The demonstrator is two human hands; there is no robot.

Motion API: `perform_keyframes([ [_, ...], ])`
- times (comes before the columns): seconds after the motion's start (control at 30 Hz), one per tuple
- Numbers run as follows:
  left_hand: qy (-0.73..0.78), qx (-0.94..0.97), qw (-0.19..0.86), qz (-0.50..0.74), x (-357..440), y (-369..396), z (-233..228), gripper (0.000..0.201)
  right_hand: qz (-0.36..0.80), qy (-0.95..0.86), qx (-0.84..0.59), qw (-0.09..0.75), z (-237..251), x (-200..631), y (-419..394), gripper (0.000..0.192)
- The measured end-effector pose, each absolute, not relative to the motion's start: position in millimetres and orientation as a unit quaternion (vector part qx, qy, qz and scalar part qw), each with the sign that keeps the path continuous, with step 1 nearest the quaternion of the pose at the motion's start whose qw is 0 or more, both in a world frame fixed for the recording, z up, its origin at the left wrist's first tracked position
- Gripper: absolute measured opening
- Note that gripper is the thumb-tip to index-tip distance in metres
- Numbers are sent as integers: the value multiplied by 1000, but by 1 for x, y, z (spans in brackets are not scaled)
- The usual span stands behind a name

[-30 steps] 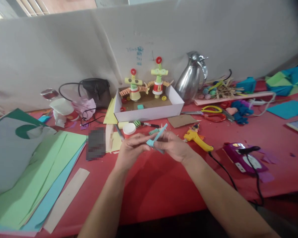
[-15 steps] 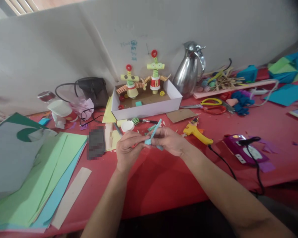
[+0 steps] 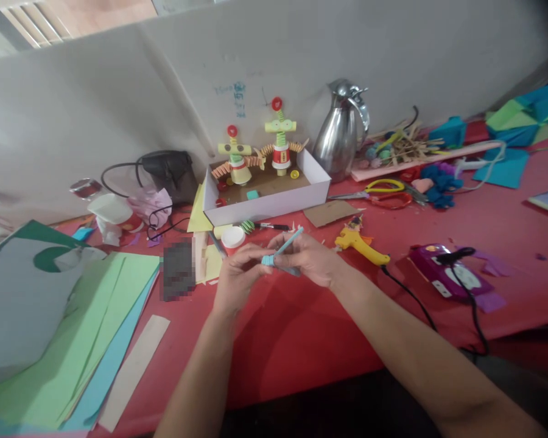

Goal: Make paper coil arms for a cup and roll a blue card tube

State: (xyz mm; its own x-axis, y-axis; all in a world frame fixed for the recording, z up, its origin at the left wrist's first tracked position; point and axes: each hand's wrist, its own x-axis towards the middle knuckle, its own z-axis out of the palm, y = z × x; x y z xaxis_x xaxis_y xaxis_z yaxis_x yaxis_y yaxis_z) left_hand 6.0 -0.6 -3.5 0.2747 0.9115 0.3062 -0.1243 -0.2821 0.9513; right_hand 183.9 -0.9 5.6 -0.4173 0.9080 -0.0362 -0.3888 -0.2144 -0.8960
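Note:
Between my two hands is a small light-blue folded paper strip (image 3: 268, 260), pleated into a short stack with loose ends sticking out to the right. My left hand (image 3: 238, 274) pinches the stack from the left. On the other side, my right hand (image 3: 311, 260) is closed on the strip where its loose ends come out, one slanting up and one lying lower. Just behind my left hand stands a white-and-red paper cup (image 3: 232, 238). A green striped coil (image 3: 247, 226) and a black pen (image 3: 274, 227) lie beyond it.
A white box (image 3: 269, 205) holds two paper-cup figures. Behind are a steel jug (image 3: 340, 134) and a black bag (image 3: 170, 176). To the right lie scissors (image 3: 383, 191), a yellow glue gun (image 3: 363, 246) and a corded purple power strip (image 3: 447, 274). Green paper sheets (image 3: 86, 316) cover the left.
The loose blue end has swung from steep to a lower slant to the right. Both hands still hold the folded strip. The camera view has shifted slightly.

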Motion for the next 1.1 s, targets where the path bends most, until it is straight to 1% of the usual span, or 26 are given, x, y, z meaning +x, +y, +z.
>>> perform_keyframes([
  [0.2, 342, 621, 453, 541, 10, -3, -2, 13, 682, -466, -324, 461, 5, 185, -1, 28],
  [0.33, 338, 616, 451, 550, 14, -6, -4, 10, 663, -448, -376, 468, 7, 180, -4, 34],
  [0.47, 339, 556, 507, 565, 18, -6, -8, 10, 643, -422, -400, 499, 9, 172, -8, 33],
  [0.57, 347, 493, 545, 582, 17, -3, -11, 14, 607, -428, -414, 527, 10, 168, -13, 32],
  [0.7, 316, 425, 608, 591, 14, 2, -11, 21, 552, -513, -395, 525, 11, 169, -19, 20],
  [0.87, 293, 400, 655, 570, 12, 3, -10, 22, 453, -613, -397, 511, 12, 173, -19, 13],
  [0.93, 290, 388, 663, 571, 12, 3, -10, 23, 472, -613, -386, 502, 12, 175, -18, 17],
  [1.03, 290, 396, 663, 565, 10, 3, -8, 23, 519, -600, -369, 484, 16, 181, -15, 28],
  [1.1, 297, 435, 646, 553, 8, 2, -7, 21, 511, -612, -373, 473, 19, 183, -15, 32],
])
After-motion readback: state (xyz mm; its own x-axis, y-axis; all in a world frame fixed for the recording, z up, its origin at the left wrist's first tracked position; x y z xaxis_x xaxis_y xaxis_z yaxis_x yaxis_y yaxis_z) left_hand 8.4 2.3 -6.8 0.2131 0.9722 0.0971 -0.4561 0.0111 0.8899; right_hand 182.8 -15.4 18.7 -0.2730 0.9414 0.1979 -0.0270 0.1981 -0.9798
